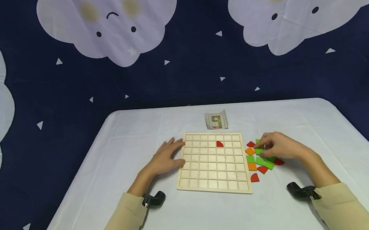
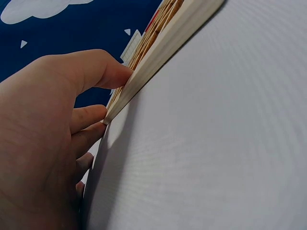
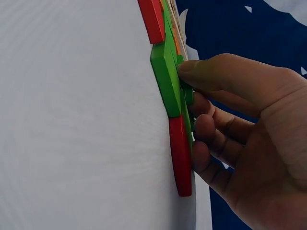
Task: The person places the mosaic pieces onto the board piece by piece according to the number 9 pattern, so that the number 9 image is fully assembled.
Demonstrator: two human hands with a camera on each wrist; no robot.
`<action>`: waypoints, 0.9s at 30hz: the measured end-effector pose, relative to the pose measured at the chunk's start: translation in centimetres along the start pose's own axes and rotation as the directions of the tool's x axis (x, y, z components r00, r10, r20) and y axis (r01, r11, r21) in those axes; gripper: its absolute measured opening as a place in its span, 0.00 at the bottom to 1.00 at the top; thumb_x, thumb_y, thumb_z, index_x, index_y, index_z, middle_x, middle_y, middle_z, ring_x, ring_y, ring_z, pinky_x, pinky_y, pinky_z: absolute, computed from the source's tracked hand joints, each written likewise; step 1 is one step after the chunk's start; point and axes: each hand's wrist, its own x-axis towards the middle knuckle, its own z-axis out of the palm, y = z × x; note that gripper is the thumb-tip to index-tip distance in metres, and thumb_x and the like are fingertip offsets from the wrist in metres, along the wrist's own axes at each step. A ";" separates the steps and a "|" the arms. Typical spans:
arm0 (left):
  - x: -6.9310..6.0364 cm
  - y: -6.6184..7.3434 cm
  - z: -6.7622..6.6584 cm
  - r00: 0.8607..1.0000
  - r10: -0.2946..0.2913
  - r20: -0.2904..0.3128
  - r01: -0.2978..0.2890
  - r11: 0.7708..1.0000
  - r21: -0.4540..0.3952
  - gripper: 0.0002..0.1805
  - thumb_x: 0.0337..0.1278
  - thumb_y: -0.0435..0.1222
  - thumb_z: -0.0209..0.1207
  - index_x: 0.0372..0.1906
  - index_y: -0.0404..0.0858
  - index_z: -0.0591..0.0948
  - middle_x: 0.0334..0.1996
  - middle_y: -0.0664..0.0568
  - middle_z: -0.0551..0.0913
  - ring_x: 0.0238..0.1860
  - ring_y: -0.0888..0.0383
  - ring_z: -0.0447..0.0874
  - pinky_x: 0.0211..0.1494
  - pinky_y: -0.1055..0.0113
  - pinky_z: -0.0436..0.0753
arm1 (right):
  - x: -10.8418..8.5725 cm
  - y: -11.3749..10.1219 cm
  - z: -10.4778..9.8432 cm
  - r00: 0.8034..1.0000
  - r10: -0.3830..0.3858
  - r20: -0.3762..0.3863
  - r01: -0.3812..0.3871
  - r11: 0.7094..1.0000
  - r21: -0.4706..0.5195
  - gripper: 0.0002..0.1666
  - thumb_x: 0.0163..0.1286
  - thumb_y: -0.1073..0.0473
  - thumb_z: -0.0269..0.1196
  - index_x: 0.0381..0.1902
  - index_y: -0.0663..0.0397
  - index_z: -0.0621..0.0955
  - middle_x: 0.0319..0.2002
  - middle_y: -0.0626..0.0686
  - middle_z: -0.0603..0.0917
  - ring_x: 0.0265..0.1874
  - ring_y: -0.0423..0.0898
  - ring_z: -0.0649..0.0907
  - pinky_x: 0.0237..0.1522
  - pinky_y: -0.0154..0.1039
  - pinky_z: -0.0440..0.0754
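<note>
A pale wooden grid board (image 1: pixel 215 190) lies on the table with one red quarter-round piece (image 1: pixel 219 144) in an upper cell. The left hand (image 1: pixel 165 159) has its fingers spread at the board's left edge; in the left wrist view, its thumb and fingertips touch the wooden rim (image 2: pixel 158 57). Over the loose pieces right of the board is the right hand (image 1: pixel 282 145), fingers curled. The right wrist view shows the right hand (image 3: pixel 235 105) pinching a small green piece (image 3: pixel 189 97) between thumb and finger, partly hidden, beside a larger green piece (image 3: pixel 165 79) and a red piece (image 3: pixel 180 155).
Orange (image 1: pixel 252 166), green and red pieces lie scattered along the board's right side. A small printed pattern card (image 1: pixel 216 120) lies beyond the board's far edge. The white-covered table (image 1: pixel 200 223) meets a dark blue backdrop (image 1: pixel 201 79) with clouds.
</note>
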 end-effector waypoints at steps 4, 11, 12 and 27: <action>0.0 0.1 -0.1 1.000 -0.004 0.008 0.004 1.000 0.003 0.38 0.51 0.51 0.61 0.70 0.46 0.68 0.72 0.56 0.60 0.74 0.55 0.44 0.74 0.59 0.40 | 0.0 0.0 -0.1 1.000 -0.007 0.008 0.007 1.000 0.005 0.17 0.57 0.56 0.71 0.45 0.50 0.87 0.37 0.45 0.81 0.34 0.46 0.75 0.34 0.37 0.77; 0.0 0.1 -0.1 1.000 -0.004 0.014 0.004 1.000 0.008 0.38 0.52 0.51 0.60 0.70 0.46 0.67 0.72 0.56 0.60 0.74 0.55 0.43 0.74 0.60 0.39 | 0.1 -0.4 -0.4 1.000 0.000 0.004 0.000 1.000 -0.021 0.17 0.56 0.56 0.71 0.45 0.50 0.87 0.37 0.45 0.81 0.32 0.46 0.75 0.32 0.38 0.77; 0.0 0.0 -0.1 1.000 -0.004 0.013 0.004 1.000 0.008 0.39 0.52 0.51 0.60 0.70 0.46 0.67 0.72 0.56 0.60 0.74 0.56 0.43 0.74 0.60 0.39 | 0.2 -0.5 -0.4 1.000 0.004 0.000 -0.004 1.000 -0.025 0.17 0.56 0.56 0.71 0.45 0.50 0.87 0.37 0.45 0.81 0.32 0.46 0.75 0.32 0.38 0.77; 0.2 -0.3 0.2 1.000 -0.003 0.003 0.003 1.000 0.015 0.39 0.51 0.51 0.60 0.70 0.47 0.67 0.72 0.57 0.60 0.74 0.58 0.42 0.74 0.61 0.39 | 1.9 -1.7 0.0 0.998 -0.045 -0.039 0.045 0.999 -0.005 0.19 0.57 0.54 0.71 0.47 0.50 0.87 0.36 0.44 0.82 0.32 0.46 0.76 0.31 0.37 0.78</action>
